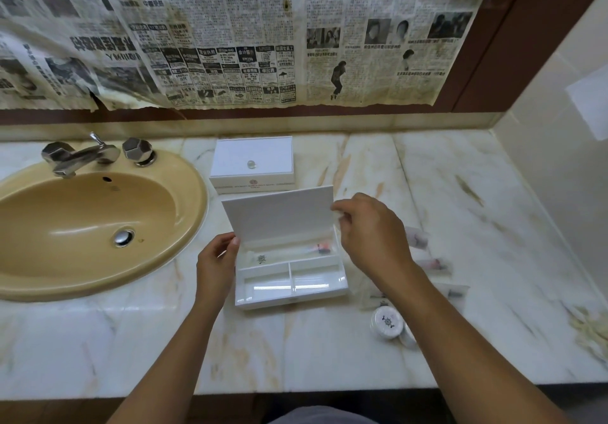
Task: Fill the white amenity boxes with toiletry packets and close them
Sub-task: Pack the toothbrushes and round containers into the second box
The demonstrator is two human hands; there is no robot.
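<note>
An open white amenity box (291, 287) sits on the marble counter in front of me, its lid (279, 216) raised. Its back compartment holds a clear packet with a red-tipped item (317, 248); the two front compartments look bare. My left hand (217, 265) grips the box's left side at the lid hinge. My right hand (368, 229) pinches the lid's right edge. A second white box (251, 164) stands shut behind, with a clear knob on top. Loose packets (431, 264) and round white packs (386, 322) lie to the right.
A tan sink (82, 223) with a chrome tap (77, 157) fills the left of the counter. Newspaper covers the mirror on the wall behind. A tiled wall closes the right side. The counter's front edge runs just below my forearms.
</note>
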